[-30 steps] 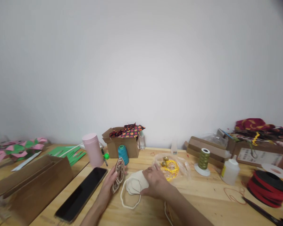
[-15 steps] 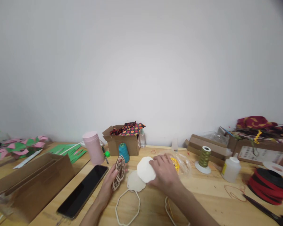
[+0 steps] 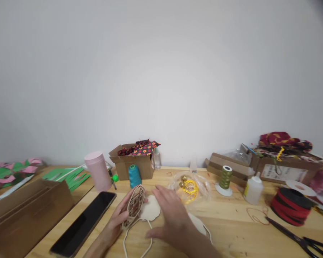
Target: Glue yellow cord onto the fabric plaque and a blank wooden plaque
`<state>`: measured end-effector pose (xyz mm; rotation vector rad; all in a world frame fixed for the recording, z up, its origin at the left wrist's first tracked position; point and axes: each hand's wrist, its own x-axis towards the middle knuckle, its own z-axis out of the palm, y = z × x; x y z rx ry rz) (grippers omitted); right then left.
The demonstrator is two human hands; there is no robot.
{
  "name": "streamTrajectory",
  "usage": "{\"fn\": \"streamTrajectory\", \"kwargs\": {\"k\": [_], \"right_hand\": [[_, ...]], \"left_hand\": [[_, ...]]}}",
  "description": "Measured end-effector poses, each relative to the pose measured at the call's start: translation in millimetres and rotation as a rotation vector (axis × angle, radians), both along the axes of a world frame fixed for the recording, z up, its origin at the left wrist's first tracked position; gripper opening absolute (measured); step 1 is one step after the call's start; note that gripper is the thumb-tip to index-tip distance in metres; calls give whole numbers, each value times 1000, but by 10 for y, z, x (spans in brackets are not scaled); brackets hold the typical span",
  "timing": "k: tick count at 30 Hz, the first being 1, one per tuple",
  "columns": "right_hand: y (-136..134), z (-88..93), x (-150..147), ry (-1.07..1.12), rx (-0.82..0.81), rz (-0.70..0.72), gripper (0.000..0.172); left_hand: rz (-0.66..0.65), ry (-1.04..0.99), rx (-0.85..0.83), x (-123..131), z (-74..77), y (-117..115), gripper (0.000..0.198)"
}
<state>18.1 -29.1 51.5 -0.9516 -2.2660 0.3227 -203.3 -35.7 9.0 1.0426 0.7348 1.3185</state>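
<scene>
Tilted upright in my left hand (image 3: 117,219) is a cut-out wooden lattice panel (image 3: 136,203) with a scalloped outline, gripped at its left edge. My right hand (image 3: 170,213) is open over the table, thumb and fingers apart, just right of the panel. A pale scalloped disc (image 3: 151,208) lies flat between the two hands, partly covered. Below it a thin outline frame (image 3: 124,243) rests on the wood, its right side partly under my right thumb. Another pale flat piece (image 3: 198,225) lies right of my right wrist, with a second thin frame (image 3: 209,234) at its edge.
Left are a phone (image 3: 83,224), a cardboard box (image 3: 34,218) and a pink canister (image 3: 98,172). Behind stand a teal thread cone (image 3: 135,176) and a fabric-filled box (image 3: 134,168). Rightward are yellow cord (image 3: 191,191), green thread (image 3: 225,178), a glue bottle (image 3: 253,190), red ribbon (image 3: 290,207) and scissors (image 3: 298,238).
My right hand has let go of the white octagonal piece, which now lies to the right, and has moved back left toward the lattice panel. The view has shifted slightly right.
</scene>
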Motion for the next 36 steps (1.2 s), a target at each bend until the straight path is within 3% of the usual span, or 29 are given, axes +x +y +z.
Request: {"fn": "streamTrajectory", "kwargs": {"k": [2, 6, 13, 24, 30, 36], "right_hand": [[48, 17, -288, 20, 27, 42, 102], [125, -75, -547, 57, 92, 65, 94], [136, -162, -490, 142, 88, 45, 93], [65, -258, -537, 191, 153, -84, 83], [59, -286, -526, 232, 146, -63, 80], [71, -327, -514, 281, 58, -165, 84]], "left_hand": [[20, -13, -30, -37, -45, 6, 53], [41, 10, -30, -49, -74, 21, 53], [21, 29, -74, 9, 5, 30, 63], [31, 55, -72, -102, -151, 89, 64], [56, 99, -22, -44, -46, 79, 66], [128, 94, 30, -7, 67, 76, 54]]}}
